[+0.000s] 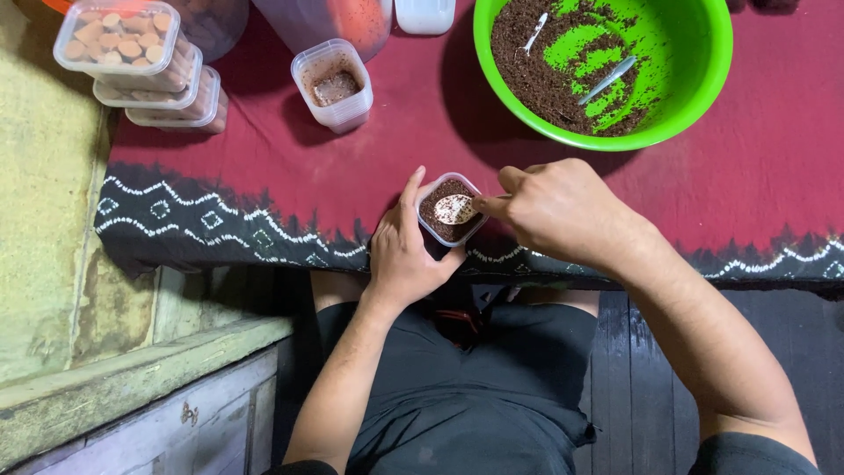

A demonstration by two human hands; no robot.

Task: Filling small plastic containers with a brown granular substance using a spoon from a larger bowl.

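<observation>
- Fingers of the left hand wrap narrowly around a small clear plastic cup, thumb up along its left wall and the other fingers curled under its near side.
- Closed into a loose fist, the right hand pinches the handle of a small spoon between thumb and forefinger; the handle itself is hidden by the fingers.
- That spoon's bowl lies flat over the mouth of the cup, touching the dark brown crumbs that fill it.
- The cup stands on the near edge of a dark red cloth, just where its black border with white zigzag pattern begins.
- Beyond the right hand sits a bright green bowl, its floor partly coated with the same dark crumbs; two pale spoons lie inside it, well apart from the hands.
- Farther back and to the left stands a second clear cup, open and partly filled with brown material.
- At the far left corner of the cloth a stack of lidded clear containers holds round tan biscuits.
- Along the far edge are the bases of larger clear jars, cut off by the frame.
- Below the cloth's edge the person's lap in dark clothing shows, with dark wooden floorboards to the right and a pale painted ledge to the left.
</observation>
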